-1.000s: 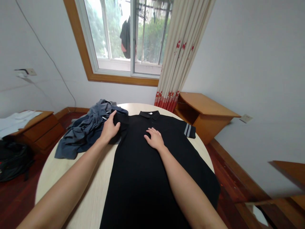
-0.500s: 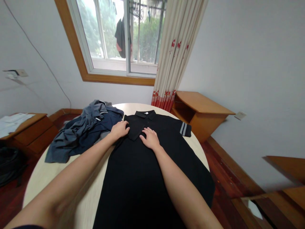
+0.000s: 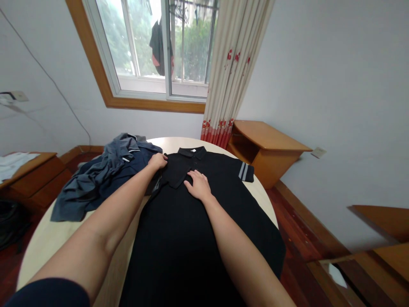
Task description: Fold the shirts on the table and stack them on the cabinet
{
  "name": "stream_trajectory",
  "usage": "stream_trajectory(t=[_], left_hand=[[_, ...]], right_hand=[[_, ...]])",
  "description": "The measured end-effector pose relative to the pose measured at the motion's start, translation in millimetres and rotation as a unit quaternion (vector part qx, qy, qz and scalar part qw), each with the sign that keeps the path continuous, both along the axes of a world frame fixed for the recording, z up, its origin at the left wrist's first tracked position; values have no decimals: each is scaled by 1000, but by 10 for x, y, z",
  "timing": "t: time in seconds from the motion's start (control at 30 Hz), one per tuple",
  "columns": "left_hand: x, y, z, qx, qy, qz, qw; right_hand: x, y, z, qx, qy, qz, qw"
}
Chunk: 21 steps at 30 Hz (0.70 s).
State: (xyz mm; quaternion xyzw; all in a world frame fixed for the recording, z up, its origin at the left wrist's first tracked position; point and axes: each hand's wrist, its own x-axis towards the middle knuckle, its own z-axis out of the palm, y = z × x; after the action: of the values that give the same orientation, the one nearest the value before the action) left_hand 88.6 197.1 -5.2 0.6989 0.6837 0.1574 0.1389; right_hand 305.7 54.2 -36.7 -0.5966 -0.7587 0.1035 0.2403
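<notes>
A black polo shirt [image 3: 179, 238] lies spread out with its collar at the far side and its lower part toward me. One sleeve, with two grey stripes, stretches out to the right; the left sleeve is folded inward over the chest. My left hand [image 3: 157, 161] is closed on the shirt's edge by the left shoulder, its fingertips partly hidden. On the chest, just below the button placket, my right hand [image 3: 198, 185] rests with fingers spread over the cloth.
The shirt is on a round pale table [image 3: 41, 251]. A heap of grey and navy clothes [image 3: 105, 175] sits at its left. Behind stand a wooden desk [image 3: 271, 136] and a curtain [image 3: 233, 72] by the window. A wooden cabinet [image 3: 35, 175] is at far left.
My left hand has moved a little up and left along the shirt's edge, drawing the cloth there with it. My right hand stays on the chest. The view has shifted slightly.
</notes>
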Motion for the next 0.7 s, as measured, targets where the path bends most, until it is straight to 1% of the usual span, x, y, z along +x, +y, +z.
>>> stream_trajectory(t=[0.1, 0.2, 0.33, 0.43, 0.5, 0.6, 0.7], left_hand=[[-35, 32, -4, 17, -3, 27, 999], [-85, 84, 27, 38, -3, 38, 999], [-123, 183, 48, 30, 10, 27, 999], [-78, 157, 9, 10, 29, 4, 1000], [-23, 38, -36, 9, 45, -13, 999], [17, -267, -107, 19, 77, -63, 995], [-87, -600, -161, 47, 102, -120, 986]], right_hand=[[-8, 1, -3, 5, 10, -14, 1000], [-12, 4, -10, 11, 15, -17, 1000], [-7, 13, -25, 12, 12, -11, 1000], [1, 18, -32, 12, 12, -2, 1000], [9, 20, -35, 11, 13, 5, 1000], [34, 24, -44, 5, 10, 12, 1000], [80, 31, -62, 8, 6, 11, 1000]])
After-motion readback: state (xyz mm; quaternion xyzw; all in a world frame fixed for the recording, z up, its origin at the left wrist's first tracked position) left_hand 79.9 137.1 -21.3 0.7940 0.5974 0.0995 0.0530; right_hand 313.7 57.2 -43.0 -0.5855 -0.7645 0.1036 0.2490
